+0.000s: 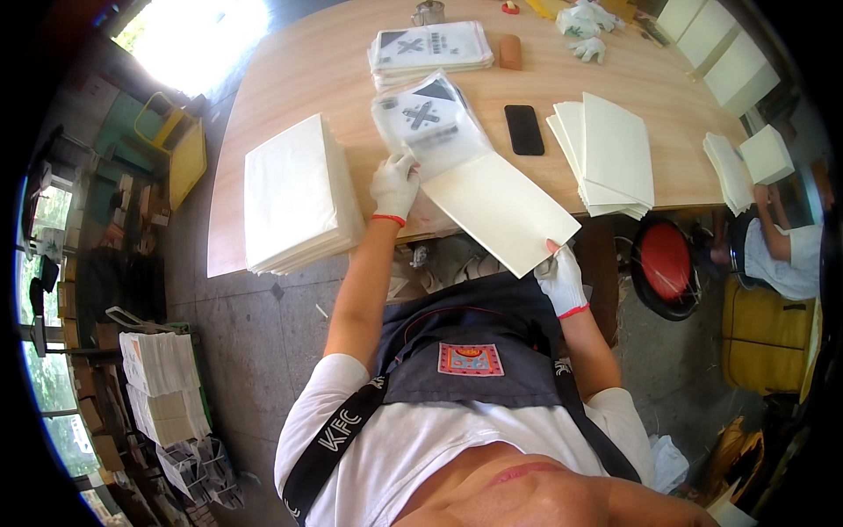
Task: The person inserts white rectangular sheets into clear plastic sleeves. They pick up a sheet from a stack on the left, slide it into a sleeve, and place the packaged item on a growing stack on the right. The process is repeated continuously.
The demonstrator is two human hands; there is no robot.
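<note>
Gloved hands, a paper pad and a clear sleeve at a worktop [351,48], with places given from the black phone [524,130]. The left hand [395,187], to the left of the phone and nearer the wearer, has its fingers bent and drawn together, pinching the near left edge of the clear sleeve [430,110]. The right hand [559,277], on the wearer's side of the phone, grips the near right corner of the cream pad [502,211]; the bare thumb tip presses on the upper face, while the other fingers are mostly hidden beneath. Both gloves are white knitted fabric with red cuffs.

The cream pad, a thin, smooth, matte rectangle, slants on the wearer's side of the phone, its far end meeting the mouth of the clear sleeve; how far it enters cannot be told. The clear sleeve is glossy, wrinkled film with dark printing, left of the phone. Farther left stands a tall block of cream paper [299,193] with layered edges. Right of the phone, slightly fanned cream pads [606,154] lie with straight edges. Beyond the phone are a pile of printed sleeves [430,48], a brown oblong block [510,52] and a limp white glove [587,49].
</note>
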